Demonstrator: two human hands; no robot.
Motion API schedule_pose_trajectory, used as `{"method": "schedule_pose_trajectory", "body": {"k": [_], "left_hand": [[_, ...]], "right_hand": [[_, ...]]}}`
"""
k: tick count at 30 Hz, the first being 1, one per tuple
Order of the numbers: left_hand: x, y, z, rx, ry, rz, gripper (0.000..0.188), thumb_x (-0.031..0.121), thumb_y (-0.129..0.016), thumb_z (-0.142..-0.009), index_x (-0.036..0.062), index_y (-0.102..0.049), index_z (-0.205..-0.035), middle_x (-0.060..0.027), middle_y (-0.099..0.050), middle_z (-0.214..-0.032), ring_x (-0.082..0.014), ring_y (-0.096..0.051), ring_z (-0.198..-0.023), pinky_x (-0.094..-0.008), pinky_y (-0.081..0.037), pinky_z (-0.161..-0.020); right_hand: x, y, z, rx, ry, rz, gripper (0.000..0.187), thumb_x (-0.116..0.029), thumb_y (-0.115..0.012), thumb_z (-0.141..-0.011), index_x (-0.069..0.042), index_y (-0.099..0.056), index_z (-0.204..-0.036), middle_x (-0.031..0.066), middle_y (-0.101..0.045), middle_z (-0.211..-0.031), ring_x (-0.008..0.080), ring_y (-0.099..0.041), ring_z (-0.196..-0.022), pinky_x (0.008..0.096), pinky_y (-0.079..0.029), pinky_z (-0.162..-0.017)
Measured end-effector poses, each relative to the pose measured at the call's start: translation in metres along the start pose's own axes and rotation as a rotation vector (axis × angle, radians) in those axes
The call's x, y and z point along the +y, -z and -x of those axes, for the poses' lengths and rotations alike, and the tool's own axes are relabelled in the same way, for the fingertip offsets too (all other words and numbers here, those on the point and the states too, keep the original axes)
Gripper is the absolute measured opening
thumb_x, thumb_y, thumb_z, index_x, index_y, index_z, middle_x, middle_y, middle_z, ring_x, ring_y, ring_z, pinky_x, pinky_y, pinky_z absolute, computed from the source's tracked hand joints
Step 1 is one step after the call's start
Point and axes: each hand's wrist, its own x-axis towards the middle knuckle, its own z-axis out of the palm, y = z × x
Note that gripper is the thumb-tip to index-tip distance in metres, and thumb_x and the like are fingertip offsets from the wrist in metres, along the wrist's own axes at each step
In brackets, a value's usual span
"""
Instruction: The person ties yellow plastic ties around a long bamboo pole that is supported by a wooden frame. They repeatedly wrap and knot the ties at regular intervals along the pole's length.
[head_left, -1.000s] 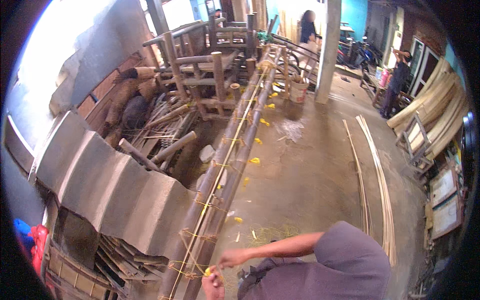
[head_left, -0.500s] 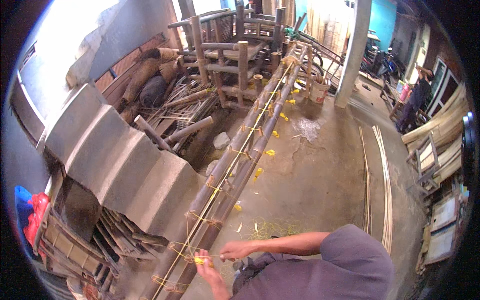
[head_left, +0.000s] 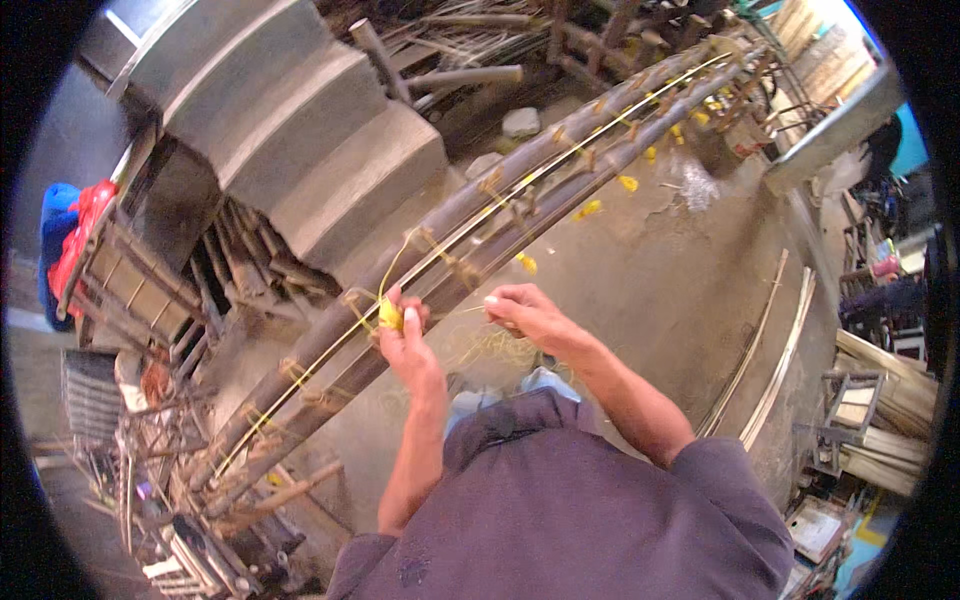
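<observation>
Two long dark bamboo poles (head_left: 545, 216) run side by side diagonally before me, tied across at intervals with thin yellow cord. A pale yellow line (head_left: 312, 371) stretches lengthwise along them. Over the poles, my left hand (head_left: 408, 345) is closed round a small yellow cord bundle (head_left: 390, 314), from which a strand loops up to a lashing. To its right, nearer me, my right hand (head_left: 530, 316) pinches a thin yellow strand, hard to make out where it leaves the fingers. Loose yellow cord (head_left: 498, 346) lies tangled on the floor beneath it.
Yellow bundles (head_left: 588, 209) hang along the poles' right side. Concrete steps (head_left: 330, 130) rise at the left, near stacked wood and a red bag (head_left: 92, 225). Long thin strips (head_left: 775, 365) lie on the floor at right. A concrete post (head_left: 835, 135) stands far right.
The view has tilted down and turned, so the poles now slant more. My right hand has drawn away from the left, to the right. The left hand still grips the yellow bundle.
</observation>
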Motion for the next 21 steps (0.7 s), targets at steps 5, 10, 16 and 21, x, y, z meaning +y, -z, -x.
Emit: {"method": "schedule_pose_trajectory", "body": {"k": [5, 10, 16, 21], "left_hand": [[0.011, 0.009, -0.014, -0.218, 0.393, 0.656, 0.041, 0.005, -0.045, -0.09, -0.0008, -0.04, -0.129, -0.0035, -0.057, -0.098, -0.0075, -0.053, -0.083, -0.0225, -0.045, -0.075], [0.009, 0.011, -0.006, -0.584, 0.538, 0.19, 0.037, 0.01, -0.052, -0.088, 0.0022, -0.05, -0.124, -0.0018, -0.062, -0.085, -0.0032, -0.048, -0.062, -0.016, -0.042, -0.058], [0.012, -0.001, 0.004, -0.663, 0.27, -0.451, 0.014, 0.012, -0.06, -0.084, 0.0018, -0.066, -0.092, 0.0021, -0.061, -0.075, -0.0054, -0.052, -0.066, -0.0215, -0.044, -0.061], [0.016, 0.011, 0.0, -0.613, 0.175, -0.664, 0.015, 0.016, -0.065, -0.081, 0.0012, -0.066, -0.086, 0.0017, -0.061, -0.071, -0.0051, -0.052, -0.063, -0.0227, -0.044, -0.058]], "right_hand": [[0.006, -0.007, 0.019, -0.009, 0.038, 0.102, 0.026, -0.029, -0.056, -0.088, -0.004, -0.064, -0.089, -0.0044, -0.05, -0.066, 0.0045, -0.044, -0.06, 0.0218, -0.035, -0.051], [0.018, -0.006, 0.017, 0.193, 0.168, 0.177, 0.024, -0.023, -0.056, -0.087, 0.0, -0.063, -0.088, -0.0017, -0.055, -0.069, 0.0051, -0.048, -0.063, 0.0229, -0.04, -0.055], [0.012, -0.011, 0.023, 0.296, 0.232, 0.296, 0.019, -0.019, -0.058, -0.085, -0.001, -0.064, -0.087, -0.0002, -0.058, -0.069, 0.0049, -0.05, -0.065, 0.0237, -0.043, -0.058], [0.017, -0.021, 0.013, 0.301, 0.268, 0.388, 0.019, -0.02, -0.061, -0.083, -0.002, -0.064, -0.088, 0.003, -0.063, -0.073, 0.0087, -0.054, -0.068, 0.0269, -0.046, -0.064]]}}
